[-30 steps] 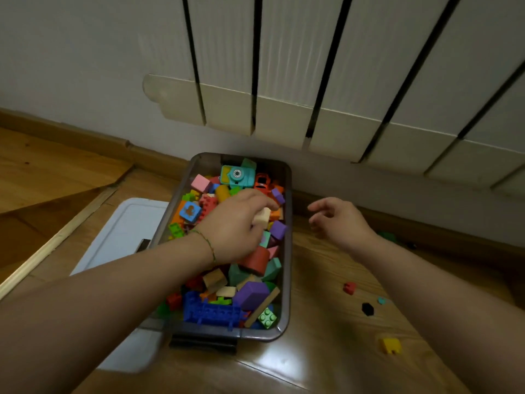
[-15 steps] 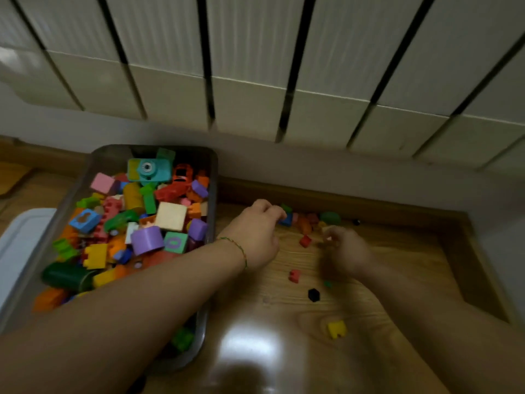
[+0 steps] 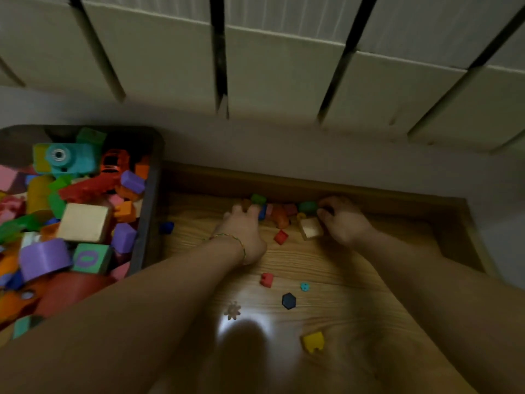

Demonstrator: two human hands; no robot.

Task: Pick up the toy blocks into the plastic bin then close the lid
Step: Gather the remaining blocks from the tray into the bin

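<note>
The grey plastic bin (image 3: 147,211) stands at the left, heaped with several coloured toy blocks. A small pile of loose blocks (image 3: 279,216) lies against the baseboard. My left hand (image 3: 244,228) reaches into the pile's left side, fingertips touching the blocks. At the pile's right side, my right hand (image 3: 343,220) has its fingers curled beside a green block (image 3: 307,206) and a beige cube (image 3: 311,228). Motion blur hides whether it holds anything. The lid is out of view.
Loose on the wooden floor are a red block (image 3: 280,237), another red block (image 3: 266,280), a black hexagon (image 3: 289,301), a yellow block (image 3: 313,342), a blue block (image 3: 166,227) by the bin and a pale gear (image 3: 232,310). A radiator (image 3: 284,66) hangs above the baseboard (image 3: 369,189).
My left hand left the bin and moved right to the pile by the baseboard. My right hand went forward to the pile too. The view swung right and the lid dropped out of sight.
</note>
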